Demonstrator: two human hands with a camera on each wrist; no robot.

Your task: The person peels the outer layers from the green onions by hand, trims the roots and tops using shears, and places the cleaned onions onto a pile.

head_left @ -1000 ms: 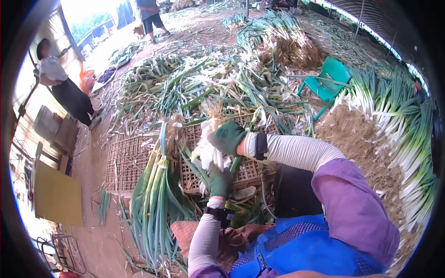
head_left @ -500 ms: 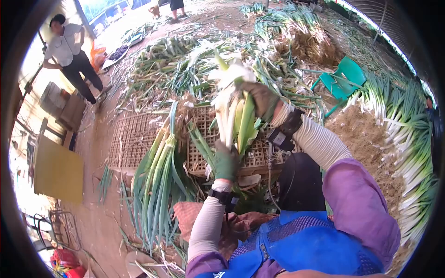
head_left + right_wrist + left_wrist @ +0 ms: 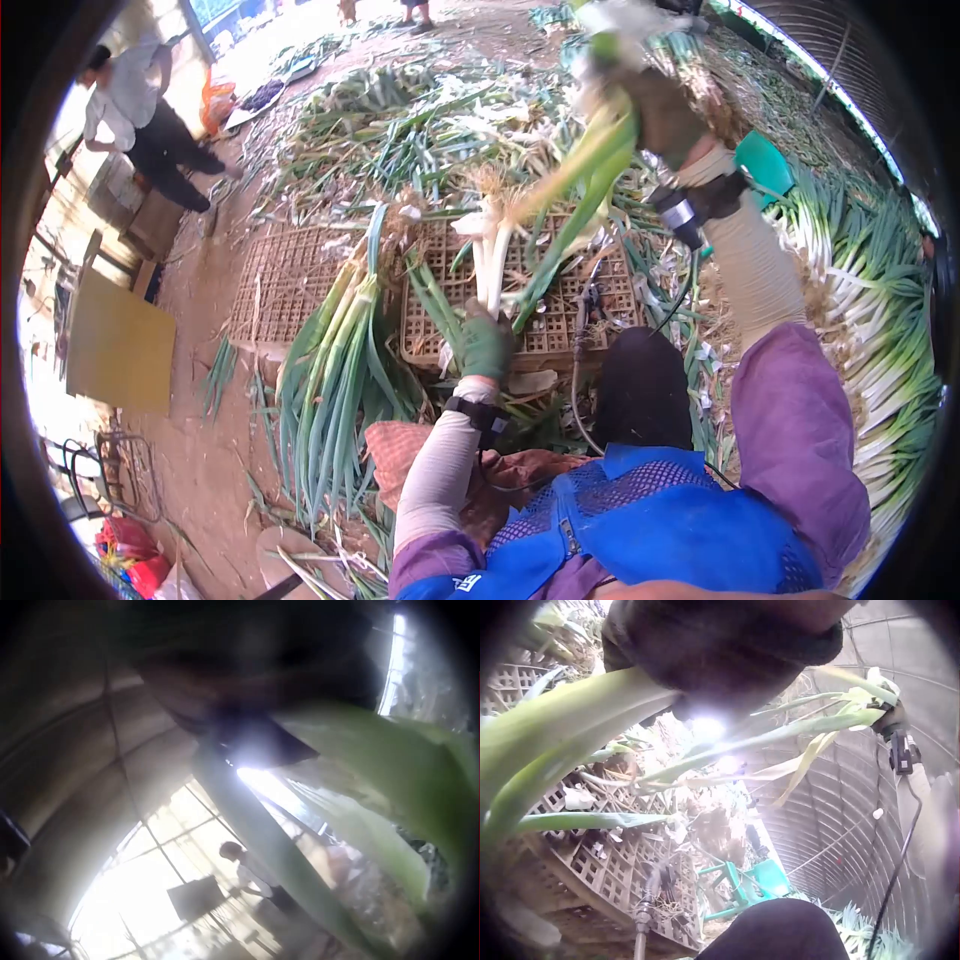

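Observation:
In the head view my gloved left hand [image 3: 485, 345] grips white green onion stalks [image 3: 490, 262] upright, roots at the top, over the slatted crate [image 3: 622, 300]. My gloved right hand [image 3: 672, 118], blurred and raised at the upper right, grips peeled leaves [image 3: 612, 145]. They are long and yellow-green and trail down towards the stalks. The left wrist view shows a pale green stalk [image 3: 555, 735] beside the dark glove, and the right hand [image 3: 891, 720] far off with strips of leaf stretching from it. Broad leaves [image 3: 262, 840] hang below the glove in the right wrist view.
A bundle of green onions [image 3: 345, 350] lies over the crates at the left. Peeled leaves [image 3: 400, 130] are heaped beyond. A green chair [image 3: 765, 165] and rows of white-stemmed onions [image 3: 860, 300] lie right. A hose [image 3: 580, 370] runs near my knee. A person [image 3: 140, 110] stands left.
My right hand has gone from the stalks up and to the right, drawing outer leaves away with it. The stalks in my left hand now look whiter and thinner. The head view has shifted slightly.

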